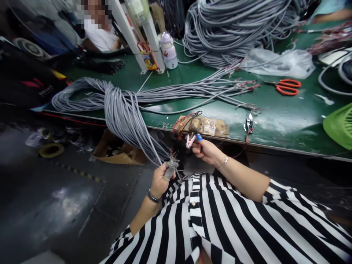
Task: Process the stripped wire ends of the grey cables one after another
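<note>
My left hand is closed around the ends of several grey cables, with thin coloured wires sticking out above the fingers. Grey covers sit on some of its fingertips. The cable bundle drapes from the table edge down to this hand. My right hand, a blue cover on its thumb, pinches at a small pink clip just in front of the table edge. Close behind the clip lies a worn wooden block with red and black wires at its left end.
On the green table lie orange-handled scissors, small cutters and a plastic bag. A large cable coil and a bottle stand behind. A green basket is right; a cardboard box sits below. Another person is at back left.
</note>
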A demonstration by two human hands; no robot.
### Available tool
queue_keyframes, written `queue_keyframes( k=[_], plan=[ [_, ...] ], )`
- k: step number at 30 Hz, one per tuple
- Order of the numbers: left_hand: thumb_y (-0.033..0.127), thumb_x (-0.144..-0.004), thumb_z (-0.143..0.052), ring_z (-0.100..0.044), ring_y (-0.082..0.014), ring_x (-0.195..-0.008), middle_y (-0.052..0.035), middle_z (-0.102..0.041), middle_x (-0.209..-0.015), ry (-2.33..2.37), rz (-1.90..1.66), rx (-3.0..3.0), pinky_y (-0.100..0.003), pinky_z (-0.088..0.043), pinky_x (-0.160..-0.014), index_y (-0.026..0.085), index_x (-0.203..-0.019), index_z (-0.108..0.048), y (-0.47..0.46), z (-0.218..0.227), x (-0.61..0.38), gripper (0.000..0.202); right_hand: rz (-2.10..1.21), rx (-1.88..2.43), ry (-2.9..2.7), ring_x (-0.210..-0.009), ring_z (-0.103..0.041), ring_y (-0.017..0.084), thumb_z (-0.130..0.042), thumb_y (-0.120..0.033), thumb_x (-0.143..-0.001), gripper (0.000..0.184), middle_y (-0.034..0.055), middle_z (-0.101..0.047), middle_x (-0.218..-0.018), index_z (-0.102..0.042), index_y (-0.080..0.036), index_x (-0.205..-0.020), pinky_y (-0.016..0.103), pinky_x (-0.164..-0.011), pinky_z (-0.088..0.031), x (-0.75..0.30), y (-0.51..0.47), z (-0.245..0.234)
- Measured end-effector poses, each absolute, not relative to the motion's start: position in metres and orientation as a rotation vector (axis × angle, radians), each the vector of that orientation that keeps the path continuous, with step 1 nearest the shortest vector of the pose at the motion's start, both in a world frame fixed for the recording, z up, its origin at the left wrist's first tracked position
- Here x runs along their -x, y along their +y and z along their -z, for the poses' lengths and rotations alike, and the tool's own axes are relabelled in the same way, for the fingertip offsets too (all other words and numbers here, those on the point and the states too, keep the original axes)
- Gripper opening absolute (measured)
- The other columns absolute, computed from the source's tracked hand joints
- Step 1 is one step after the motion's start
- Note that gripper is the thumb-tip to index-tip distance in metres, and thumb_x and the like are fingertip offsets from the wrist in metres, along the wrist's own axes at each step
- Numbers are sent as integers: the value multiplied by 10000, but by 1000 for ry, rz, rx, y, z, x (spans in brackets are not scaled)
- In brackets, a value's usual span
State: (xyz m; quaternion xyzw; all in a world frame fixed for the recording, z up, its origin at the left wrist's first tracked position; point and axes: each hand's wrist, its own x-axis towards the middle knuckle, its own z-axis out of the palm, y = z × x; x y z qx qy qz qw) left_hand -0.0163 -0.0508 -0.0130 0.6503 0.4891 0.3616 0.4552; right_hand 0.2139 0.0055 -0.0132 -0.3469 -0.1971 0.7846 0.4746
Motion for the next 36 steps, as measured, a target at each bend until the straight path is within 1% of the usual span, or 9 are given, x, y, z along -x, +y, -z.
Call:
queue_keyframes(
  k=[3,5,12,16,22,26,29,32,36],
  plan=[
    [535,-871,-551,-529,-140,-525,5,-580,-576,1232,-888,-1602,-268,-465,-542,221,-852,-670,-52,13,15,337,-1937,801,-423,-450,-251,29,-762,-554,-712,443,-12,-559,-680,-593,-160,-822,157,-363,-67,-211,13,11],
    [532,-873,-552,-533,-141,-530,6,-584,-580,1246,-881,-1616,-269,-469,-548,223,-870,-673,-52,14,15,332,-1911,804,-409,-442,-228,22,-786,-552,-684,465,-38,-506,-629,-558,-157,-776,153,-366,-64,-209,13,12],
    [490,-885,-557,-541,-126,-527,9,-592,-583,1235,-849,-1672,-253,-464,-553,209,-781,-631,-49,17,11,309,-1831,828,-419,-435,-216,2,-839,-565,-585,542,-67,-445,-598,-526,-147,-731,146,-375,-69,-206,14,13],
    [524,-883,-542,-551,-132,-532,3,-603,-591,1255,-827,-1683,-257,-465,-558,203,-775,-629,-48,17,9,349,-1769,843,-439,-426,-219,5,-848,-549,-578,556,-76,-403,-560,-454,-166,-659,155,-377,-70,-205,15,12],
    [511,-882,-554,-544,-124,-532,3,-599,-589,1253,-815,-1661,-245,-456,-560,188,-764,-625,-48,19,10,351,-1747,847,-435,-424,-211,5,-855,-536,-572,593,-83,-383,-537,-381,-184,-624,159,-376,-65,-204,16,16],
    [472,-898,-554,-540,-107,-535,7,-599,-597,1225,-832,-1679,-220,-451,-557,171,-824,-647,-47,21,11,324,-1763,839,-418,-425,-216,3,-842,-573,-570,572,-71,-427,-566,-450,-170,-669,154,-380,-63,-203,16,16],
    [423,-911,-553,-540,-92,-529,9,-597,-587,1212,-856,-1721,-198,-452,-554,150,-813,-655,-45,20,10,307,-1789,845,-421,-428,-219,7,-783,-642,-615,564,-45,-486,-610,-515,-158,-723,159,-381,-65,-204,14,17],
    [387,-895,-580,-551,-86,-502,5,-615,-562,1233,-870,-1777,-183,-453,-527,142,-733,-658,-44,17,5,304,-1809,896,-530,-424,-222,24,-633,-744,-707,602,-12,-518,-611,-568,-146,-739,184,-377,-77,-208,6,23],
    [327,-874,-607,-626,-108,-547,-20,-702,-652,1311,-912,-1888,-194,-501,-560,152,-858,-722,-43,18,-4,211,-1792,944,-906,-420,-232,56,-442,-804,-791,718,-35,-399,-479,-650,-117,-776,216,-397,-118,-218,-12,37]
  ],
)
